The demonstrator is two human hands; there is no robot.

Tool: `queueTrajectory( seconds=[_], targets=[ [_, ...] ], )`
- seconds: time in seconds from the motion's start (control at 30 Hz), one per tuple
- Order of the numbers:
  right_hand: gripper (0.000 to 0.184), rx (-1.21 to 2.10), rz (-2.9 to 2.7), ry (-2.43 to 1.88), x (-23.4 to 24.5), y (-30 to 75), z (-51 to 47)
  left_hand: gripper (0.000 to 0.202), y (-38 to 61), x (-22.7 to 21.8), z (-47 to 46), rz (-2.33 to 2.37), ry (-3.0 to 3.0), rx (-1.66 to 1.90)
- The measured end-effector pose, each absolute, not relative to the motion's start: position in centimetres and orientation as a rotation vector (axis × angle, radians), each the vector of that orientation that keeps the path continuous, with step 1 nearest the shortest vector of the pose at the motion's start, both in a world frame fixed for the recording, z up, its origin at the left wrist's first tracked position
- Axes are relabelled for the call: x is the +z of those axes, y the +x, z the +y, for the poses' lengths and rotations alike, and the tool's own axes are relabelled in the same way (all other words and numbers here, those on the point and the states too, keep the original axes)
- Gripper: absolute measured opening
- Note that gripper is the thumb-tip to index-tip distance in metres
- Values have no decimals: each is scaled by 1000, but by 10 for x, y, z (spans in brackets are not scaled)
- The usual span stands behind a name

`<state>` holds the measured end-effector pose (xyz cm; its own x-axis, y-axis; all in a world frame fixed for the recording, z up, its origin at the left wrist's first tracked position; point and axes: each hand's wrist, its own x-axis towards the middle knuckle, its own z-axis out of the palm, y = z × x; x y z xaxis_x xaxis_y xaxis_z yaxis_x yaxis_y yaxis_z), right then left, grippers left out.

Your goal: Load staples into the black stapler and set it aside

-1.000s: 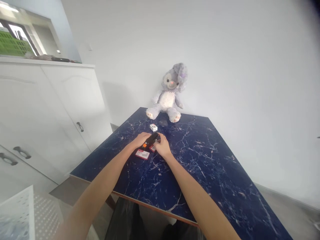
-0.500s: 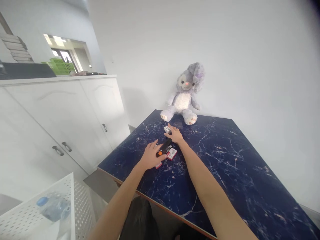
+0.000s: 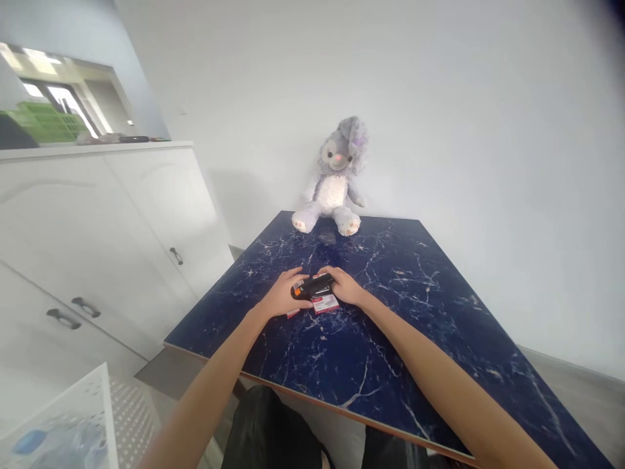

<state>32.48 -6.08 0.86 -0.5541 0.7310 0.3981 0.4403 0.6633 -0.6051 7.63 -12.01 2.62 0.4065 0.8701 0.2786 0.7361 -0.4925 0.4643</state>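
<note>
A black stapler [image 3: 315,286] with an orange patch at its left end lies across a red-and-white small box [image 3: 325,303] on the dark blue marbled table [image 3: 336,365]. My left hand [image 3: 284,294] is closed round its orange end, fingers behind and thumb in front. At the other end my right hand [image 3: 344,285] curls its fingers over the black body. Part of another red-edged box [image 3: 293,313] shows beneath my left hand. Behind the stapler, my fingers mostly hide whatever lies there.
A grey plush rabbit [image 3: 333,189] sits at the table's far edge against the wall. To the left stand white cabinets [image 3: 146,215] with dark handles. A white perforated basket [image 3: 108,410] holding a clear bottle with a blue cap [image 3: 30,441] is at lower left.
My right hand has drawn back from the small white box area to the stapler's right end. The stapler has turned to lie more crosswise. The view has swung right.
</note>
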Motion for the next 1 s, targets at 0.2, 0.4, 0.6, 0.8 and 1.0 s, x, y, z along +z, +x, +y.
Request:
queueTrajectory(
  seconds=[0.2, 0.4, 0.6, 0.8, 1.0],
  targets=[
    [69, 486, -1855, -1258, -6, 355, -85, 79, 99, 27, -82, 1267, 2536, 665],
    [21, 407, -1526, -1526, 5, 374, -102, 53, 101, 28, -76, 1197, 2448, 733],
    [19, 585, -2020, -1365, 26, 395, -140, 62, 91, 23, -82, 1377, 2164, 801],
    [38, 590, -2287, -1280, 33, 381, -146, 48, 94, 28, -90, 1282, 2409, 621],
    [27, 783, -2127, -1264, 41, 400, -147, 38, 112, 33, -101, 1291, 2593, 677]
  ],
)
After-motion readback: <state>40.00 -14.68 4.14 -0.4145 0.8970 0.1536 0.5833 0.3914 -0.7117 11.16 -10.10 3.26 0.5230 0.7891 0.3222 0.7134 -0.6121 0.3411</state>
